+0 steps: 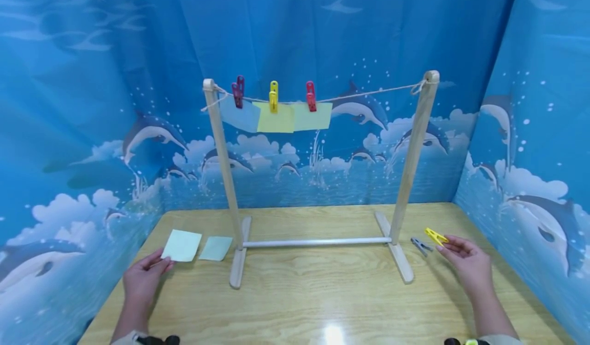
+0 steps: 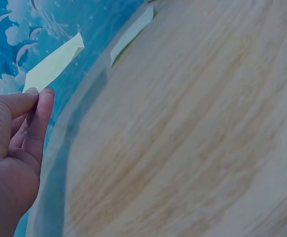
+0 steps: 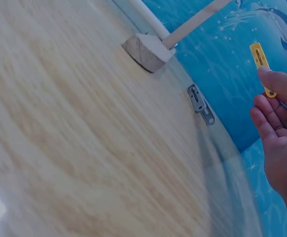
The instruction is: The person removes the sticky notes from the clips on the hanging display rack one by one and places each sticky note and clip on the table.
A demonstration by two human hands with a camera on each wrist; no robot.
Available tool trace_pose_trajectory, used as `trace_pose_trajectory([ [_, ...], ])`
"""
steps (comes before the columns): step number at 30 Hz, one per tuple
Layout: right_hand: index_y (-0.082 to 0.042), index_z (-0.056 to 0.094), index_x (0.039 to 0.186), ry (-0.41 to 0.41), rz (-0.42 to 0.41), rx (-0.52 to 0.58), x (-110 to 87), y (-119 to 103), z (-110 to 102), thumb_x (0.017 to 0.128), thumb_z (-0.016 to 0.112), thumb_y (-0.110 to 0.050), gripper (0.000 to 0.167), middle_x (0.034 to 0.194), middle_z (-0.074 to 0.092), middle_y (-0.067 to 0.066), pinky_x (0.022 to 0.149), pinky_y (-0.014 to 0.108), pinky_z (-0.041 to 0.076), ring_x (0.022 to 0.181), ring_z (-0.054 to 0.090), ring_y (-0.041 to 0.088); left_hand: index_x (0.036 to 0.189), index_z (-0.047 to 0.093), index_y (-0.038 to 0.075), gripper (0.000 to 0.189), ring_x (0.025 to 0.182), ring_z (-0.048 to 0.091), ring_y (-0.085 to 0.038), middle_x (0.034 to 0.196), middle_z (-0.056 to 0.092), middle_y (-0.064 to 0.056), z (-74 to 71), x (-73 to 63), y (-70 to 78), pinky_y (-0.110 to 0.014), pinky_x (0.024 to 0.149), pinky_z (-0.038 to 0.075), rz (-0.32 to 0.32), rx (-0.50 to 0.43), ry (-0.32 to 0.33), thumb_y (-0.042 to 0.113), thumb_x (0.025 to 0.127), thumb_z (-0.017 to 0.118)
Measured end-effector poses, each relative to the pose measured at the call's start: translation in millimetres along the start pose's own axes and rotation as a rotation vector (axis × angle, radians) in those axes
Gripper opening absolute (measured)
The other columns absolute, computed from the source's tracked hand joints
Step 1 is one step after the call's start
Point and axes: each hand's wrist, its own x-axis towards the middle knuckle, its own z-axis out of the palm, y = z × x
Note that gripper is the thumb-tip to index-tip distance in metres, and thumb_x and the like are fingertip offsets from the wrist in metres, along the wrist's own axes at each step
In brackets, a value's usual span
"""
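My left hand (image 1: 144, 277) pinches a pale green sticky note (image 1: 182, 245) by its near corner, thumb against fingers; the left wrist view shows this note (image 2: 53, 65) raised over the table's edge. Just right of it, a second pale green note (image 1: 215, 248) lies on the table. On the right side my right hand (image 1: 469, 264) pinches a yellow clothespin (image 1: 435, 236) between thumb and fingers. Beside that, a grey clothespin (image 1: 421, 246) lies on the table. In the right wrist view the yellow clothespin (image 3: 260, 58) points away from the hand.
A wooden stand with a left post (image 1: 224, 166), right post (image 1: 415, 155) and white bottom bar (image 1: 318, 242) is between the hands. From its string (image 1: 369, 93) hang blue (image 1: 239, 115), yellow (image 1: 276, 122) and pale green (image 1: 315, 120) notes, each under a clothespin. A dolphin-print curtain surrounds the table.
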Motion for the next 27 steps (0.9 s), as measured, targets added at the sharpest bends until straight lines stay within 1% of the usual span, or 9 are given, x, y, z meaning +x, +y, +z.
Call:
trace_pose_trajectory([
  [1, -0.009, 0.068, 0.11, 0.003, -0.007, -0.025, 0.9, 1.8, -0.5, 0.08, 0.08, -0.006, 0.032, 0.085, 0.068, -0.016, 0.069, 0.011, 0.053, 0.079, 0.064, -0.003, 0.106, 0.066, 0.014, 0.034, 0.071, 0.071, -0.014, 0.075, 0.067, 0.003, -1.1, 1.9, -2.4, -0.024, 0.074, 0.058, 0.005, 0.019, -0.003, -0.012, 0.084, 0.068],
  [3, -0.008, 0.067, 0.111, 0.009, -0.016, -0.088, 2.9, 5.3, -1.5, 0.082, 0.08, -0.01, 0.032, 0.085, 0.067, -0.018, 0.069, 0.011, 0.053, 0.078, 0.063, -0.005, 0.109, 0.065, 0.011, 0.033, 0.07, 0.071, -0.013, 0.075, 0.067, 0.003, -2.2, 5.1, -6.1, -0.024, 0.073, 0.058, 0.006, 0.043, -0.003, -0.011, 0.084, 0.068],
  [6, -0.002, 0.064, 0.115, 0.02, -0.023, -0.174, 5.8, 9.5, -2.0, 0.083, 0.079, -0.014, 0.037, 0.085, 0.065, -0.021, 0.069, 0.012, 0.053, 0.078, 0.062, -0.006, 0.113, 0.063, 0.007, 0.033, 0.068, 0.07, -0.011, 0.074, 0.066, 0.004, -2.8, 8.4, -10.8, -0.024, 0.072, 0.058, 0.014, 0.071, -0.002, -0.01, 0.084, 0.068],
  [9, 0.005, 0.059, 0.121, 0.018, -0.015, -0.237, 8.3, 13.4, -2.2, 0.085, 0.078, -0.015, 0.045, 0.085, 0.064, -0.019, 0.068, 0.012, 0.054, 0.078, 0.06, -0.007, 0.115, 0.063, 0.005, 0.035, 0.068, 0.07, -0.012, 0.074, 0.067, 0.003, -2.0, 10.1, -13.3, -0.025, 0.072, 0.058, 0.003, 0.054, -0.006, -0.011, 0.084, 0.067],
  [12, 0.008, 0.057, 0.124, 0.022, -0.003, -0.315, 11.6, 18.3, -3.1, 0.086, 0.076, -0.014, 0.048, 0.088, 0.065, -0.013, 0.066, 0.013, 0.053, 0.076, 0.058, -0.009, 0.122, 0.059, -0.001, 0.041, 0.068, 0.07, -0.012, 0.077, 0.067, 0.0, -0.6, 11.0, -14.8, -0.025, 0.072, 0.058, 0.01, 0.061, -0.017, -0.01, 0.084, 0.068],
  [15, 0.007, 0.058, 0.125, 0.044, 0.014, -0.398, 16.7, 23.4, -4.6, 0.088, 0.075, -0.017, 0.047, 0.093, 0.067, 0.0, 0.061, 0.014, 0.053, 0.072, 0.055, -0.011, 0.129, 0.051, -0.011, 0.048, 0.069, 0.07, -0.011, 0.08, 0.067, -0.002, 0.2, 11.3, -15.5, -0.024, 0.073, 0.058, 0.033, 0.103, -0.026, -0.009, 0.085, 0.068],
  [18, 0.005, 0.059, 0.126, 0.069, 0.028, -0.461, 21.3, 28.3, -5.9, 0.089, 0.073, -0.018, 0.045, 0.102, 0.068, 0.015, 0.057, 0.014, 0.051, 0.07, 0.052, -0.012, 0.13, 0.049, -0.013, 0.049, 0.068, 0.07, -0.011, 0.082, 0.066, -0.005, 0.9, 11.9, -15.7, -0.024, 0.073, 0.058, 0.047, 0.128, -0.024, -0.008, 0.085, 0.068],
  [20, 0.004, 0.059, 0.127, 0.071, 0.03, -0.495, 23.4, 31.3, -6.5, 0.089, 0.073, -0.017, 0.045, 0.109, 0.065, 0.021, 0.057, 0.014, 0.051, 0.07, 0.05, -0.012, 0.13, 0.05, -0.013, 0.047, 0.068, 0.069, -0.01, 0.082, 0.065, -0.005, 1.4, 12.5, -15.7, -0.024, 0.073, 0.058, 0.051, 0.151, -0.017, -0.009, 0.085, 0.067],
  [27, 0.006, 0.06, 0.125, 0.086, 0.02, -0.514, 23.6, 40.0, -8.0, 0.087, 0.075, -0.02, 0.048, 0.114, 0.063, 0.026, 0.058, 0.007, 0.045, 0.067, 0.047, -0.015, 0.128, 0.052, -0.013, 0.043, 0.067, 0.067, -0.005, 0.081, 0.063, -0.003, 1.6, 15.8, -19.1, -0.022, 0.07, 0.058, 0.071, 0.241, -0.013, -0.008, 0.087, 0.064],
])
